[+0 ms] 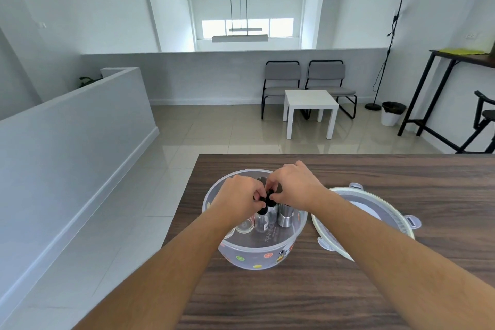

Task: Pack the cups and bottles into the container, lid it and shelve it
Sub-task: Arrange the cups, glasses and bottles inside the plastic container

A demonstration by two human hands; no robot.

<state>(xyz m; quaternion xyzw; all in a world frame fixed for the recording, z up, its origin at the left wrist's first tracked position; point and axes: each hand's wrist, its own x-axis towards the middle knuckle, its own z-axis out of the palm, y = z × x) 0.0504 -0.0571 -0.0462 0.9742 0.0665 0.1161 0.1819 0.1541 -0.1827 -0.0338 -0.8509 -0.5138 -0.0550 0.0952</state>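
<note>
Fingers of the left hand (pixel 239 194) and right hand (pixel 295 185) pinch black bottle caps (pixel 268 197) inside the container (pixel 263 256); lid (pixel 332 242) alongside

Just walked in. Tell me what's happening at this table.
A person has both hands inside a round translucent plastic container on the wooden table. The left hand and right hand each pinch black-capped clear bottles, arranging them beside a shiny metal cup. The round white lid lies off, to the container's right. Nothing is lidded yet.
</note>
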